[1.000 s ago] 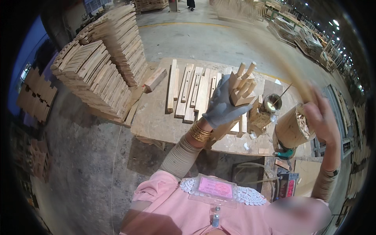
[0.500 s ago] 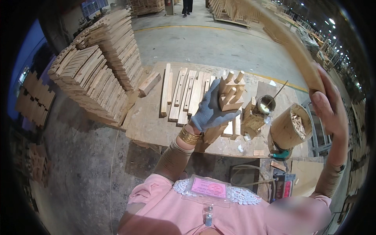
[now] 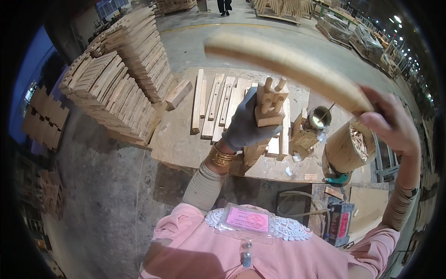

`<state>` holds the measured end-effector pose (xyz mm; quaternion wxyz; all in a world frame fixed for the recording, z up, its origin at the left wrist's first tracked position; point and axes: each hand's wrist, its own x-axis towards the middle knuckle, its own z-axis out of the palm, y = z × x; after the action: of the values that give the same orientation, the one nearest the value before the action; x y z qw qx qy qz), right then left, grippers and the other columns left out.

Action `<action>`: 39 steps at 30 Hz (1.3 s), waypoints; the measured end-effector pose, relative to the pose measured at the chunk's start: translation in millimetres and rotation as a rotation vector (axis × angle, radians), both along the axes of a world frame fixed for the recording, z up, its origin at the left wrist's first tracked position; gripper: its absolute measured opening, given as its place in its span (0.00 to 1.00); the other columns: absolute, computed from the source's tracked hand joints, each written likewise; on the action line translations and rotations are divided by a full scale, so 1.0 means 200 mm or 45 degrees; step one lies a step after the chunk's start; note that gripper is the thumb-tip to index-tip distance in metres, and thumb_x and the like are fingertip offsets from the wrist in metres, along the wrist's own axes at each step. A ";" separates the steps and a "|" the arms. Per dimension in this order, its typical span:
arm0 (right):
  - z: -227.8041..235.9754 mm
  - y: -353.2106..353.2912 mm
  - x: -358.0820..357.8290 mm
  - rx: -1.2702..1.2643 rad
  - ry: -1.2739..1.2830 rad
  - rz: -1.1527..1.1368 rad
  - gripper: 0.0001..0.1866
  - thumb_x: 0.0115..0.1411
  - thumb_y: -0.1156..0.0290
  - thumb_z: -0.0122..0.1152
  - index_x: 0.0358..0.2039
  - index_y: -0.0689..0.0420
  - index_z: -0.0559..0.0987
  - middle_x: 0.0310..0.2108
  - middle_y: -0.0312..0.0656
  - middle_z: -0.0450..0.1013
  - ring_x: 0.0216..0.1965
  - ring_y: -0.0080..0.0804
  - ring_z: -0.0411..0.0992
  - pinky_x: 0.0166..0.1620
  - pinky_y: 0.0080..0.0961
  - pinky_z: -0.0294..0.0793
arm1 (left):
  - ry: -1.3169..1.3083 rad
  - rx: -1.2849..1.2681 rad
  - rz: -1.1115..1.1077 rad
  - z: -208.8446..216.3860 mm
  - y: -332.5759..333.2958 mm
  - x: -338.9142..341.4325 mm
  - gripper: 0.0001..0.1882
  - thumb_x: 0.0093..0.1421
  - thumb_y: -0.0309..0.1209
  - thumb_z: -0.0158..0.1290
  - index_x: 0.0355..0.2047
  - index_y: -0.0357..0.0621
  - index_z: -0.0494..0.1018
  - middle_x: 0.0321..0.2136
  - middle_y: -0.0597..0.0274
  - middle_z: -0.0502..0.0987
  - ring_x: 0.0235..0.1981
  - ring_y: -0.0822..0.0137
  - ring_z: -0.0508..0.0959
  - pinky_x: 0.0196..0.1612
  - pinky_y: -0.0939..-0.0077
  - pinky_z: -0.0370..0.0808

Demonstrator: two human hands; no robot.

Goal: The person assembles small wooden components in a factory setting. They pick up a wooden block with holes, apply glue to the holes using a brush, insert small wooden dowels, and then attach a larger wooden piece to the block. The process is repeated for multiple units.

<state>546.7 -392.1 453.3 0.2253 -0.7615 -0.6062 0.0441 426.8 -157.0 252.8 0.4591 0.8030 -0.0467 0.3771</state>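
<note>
My left hand [image 3: 241,122], in a grey glove, is closed around upright square wooden pieces [image 3: 270,119] over the table. Round dowels [image 3: 268,83] stick up from their ends. My bare right hand [image 3: 395,123] grips one end of a long, slightly curved wooden bar [image 3: 288,65], blurred by motion. Its free end reaches left, above and beyond the dowels, apart from them. Several pale wooden strips [image 3: 215,100] with holes lie on the wooden table [image 3: 174,139] left of my gloved hand.
To the right stand a glue pot [image 3: 319,117] with a stick, on a wooden block, and a round bin [image 3: 346,149] of dowels. A green-handled tool [image 3: 337,179] lies at the table's edge. Tall stacks of wooden parts [image 3: 109,93] rise at left. A person [image 3: 225,7] stands far back.
The wooden bar has swung down and left from the upper right, and now spans above the dowels. My left hand, still holding the wooden pieces, has shifted slightly left.
</note>
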 end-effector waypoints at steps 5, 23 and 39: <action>-0.12 0.06 0.02 -0.136 0.014 0.034 0.30 0.58 0.54 0.54 0.51 0.67 0.66 0.31 0.47 0.74 0.31 0.30 0.71 0.33 0.25 0.69 | -0.020 -0.314 -0.139 0.04 -0.02 -0.03 0.33 0.40 0.31 0.65 0.45 0.41 0.61 0.38 0.63 0.71 0.38 0.71 0.72 0.41 0.75 0.71; -1.49 0.41 0.07 0.375 1.347 0.122 0.50 0.48 0.48 0.63 0.64 0.53 0.46 0.59 0.54 0.55 0.60 0.43 0.54 0.60 0.37 0.55 | -0.777 -1.365 0.399 -0.26 0.57 -0.66 0.35 0.55 0.58 0.42 0.50 0.39 0.63 0.44 0.47 0.70 0.46 0.52 0.71 0.51 0.59 0.69; -0.96 0.91 -0.50 1.056 0.902 -0.112 0.23 0.40 0.74 0.66 0.39 0.60 0.71 0.39 0.42 0.68 0.40 0.30 0.68 0.44 0.26 0.68 | 0.136 -1.802 0.147 -1.05 0.30 -0.61 0.37 0.58 0.60 0.35 0.45 0.33 0.66 0.38 0.43 0.73 0.46 0.43 0.71 0.50 0.48 0.67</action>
<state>445.9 -210.4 260.8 0.6987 -0.5720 -0.4273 0.0457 304.8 -96.9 42.2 0.8514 0.3307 0.2747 0.3007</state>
